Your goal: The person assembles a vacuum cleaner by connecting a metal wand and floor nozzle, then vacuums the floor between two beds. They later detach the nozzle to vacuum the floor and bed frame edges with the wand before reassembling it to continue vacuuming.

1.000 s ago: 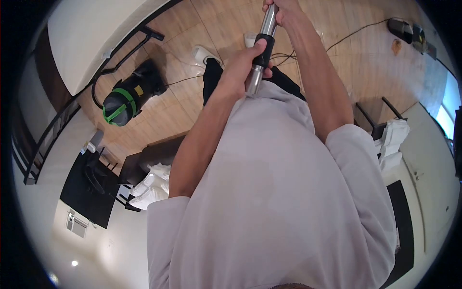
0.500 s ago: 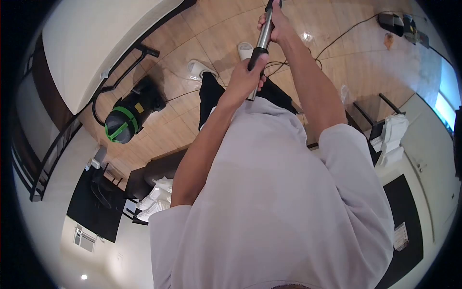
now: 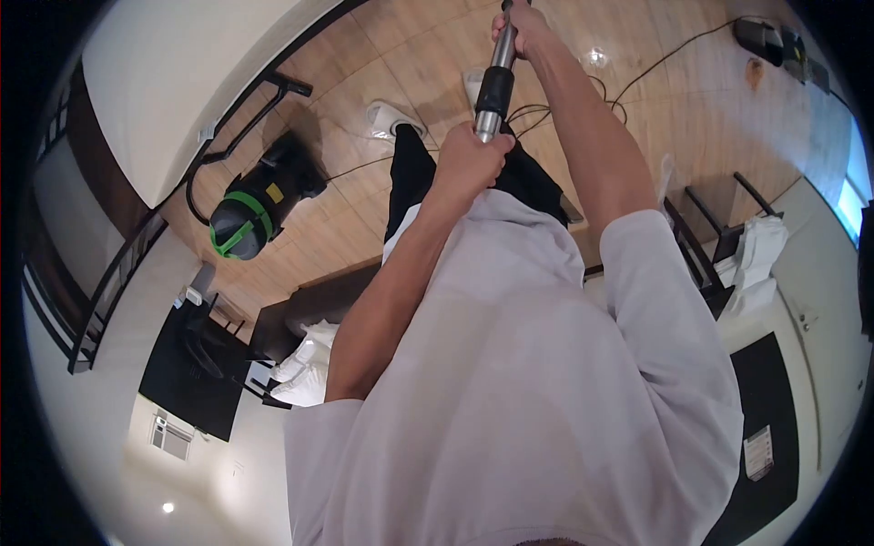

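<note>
A metal tube (image 3: 503,53) with a black collar (image 3: 495,89) runs from the top edge down towards the person's waist. My left hand (image 3: 472,159) is closed around the tube just below the collar, and its lower end is hidden there. Higher up, at the top edge, my right hand (image 3: 523,29) wraps round the tube near a black part cut off by the frame. Both light slippers (image 3: 393,118) are on the tiled floor beyond the hands. Behind the tube lies a looped dark cord (image 3: 537,114).
A black and green canister machine (image 3: 255,205) stands at the left, with a black hose beside it. Chairs holding white cloths (image 3: 756,250) are at the right, and more white cloths (image 3: 308,364) lie lower left. Dark equipment (image 3: 760,41) is at the upper right.
My left hand has gone from the collar to the bare metal below it. The tube end that stuck out under that hand no longer shows. The whole view has shifted slightly.
</note>
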The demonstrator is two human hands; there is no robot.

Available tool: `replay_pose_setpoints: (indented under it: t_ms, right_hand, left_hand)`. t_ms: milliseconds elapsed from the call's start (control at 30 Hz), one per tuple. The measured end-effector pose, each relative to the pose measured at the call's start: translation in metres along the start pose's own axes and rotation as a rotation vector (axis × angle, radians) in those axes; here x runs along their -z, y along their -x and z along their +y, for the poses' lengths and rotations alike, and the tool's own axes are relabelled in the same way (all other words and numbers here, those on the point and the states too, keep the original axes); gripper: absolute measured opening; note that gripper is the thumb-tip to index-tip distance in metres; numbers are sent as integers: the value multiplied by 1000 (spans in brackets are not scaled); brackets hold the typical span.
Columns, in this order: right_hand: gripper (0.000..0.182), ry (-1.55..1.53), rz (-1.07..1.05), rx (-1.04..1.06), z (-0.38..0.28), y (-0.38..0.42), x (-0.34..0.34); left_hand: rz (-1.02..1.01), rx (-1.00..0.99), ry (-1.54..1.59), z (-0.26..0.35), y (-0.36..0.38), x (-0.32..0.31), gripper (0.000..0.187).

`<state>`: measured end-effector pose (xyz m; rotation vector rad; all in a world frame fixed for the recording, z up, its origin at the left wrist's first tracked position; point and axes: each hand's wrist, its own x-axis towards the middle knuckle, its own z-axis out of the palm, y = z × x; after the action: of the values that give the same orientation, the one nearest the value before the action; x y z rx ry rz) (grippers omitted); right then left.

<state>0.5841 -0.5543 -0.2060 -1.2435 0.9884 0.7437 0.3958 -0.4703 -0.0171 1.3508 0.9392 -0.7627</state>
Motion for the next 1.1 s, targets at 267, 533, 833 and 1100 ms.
replay_pose_setpoints:
  t_ms: [267,533,833,1100]
  right_hand:
    - [47,-59,-214,-29,27,65,13]
    - [39,87,-459,-157,74,133,33]
    - [36,-85,-335,-185,93,143,28]
    - [33,-124,-377,-177,96,114,31]
  left_hand:
    - [162,-168,-123,-27,-33,1,23]
    - [-43,-200,166,-28,-39,4,24]
    - [-2,105,173,-34,-32,5,36]
    - [-12,28,181,-34,-44,-3,39]
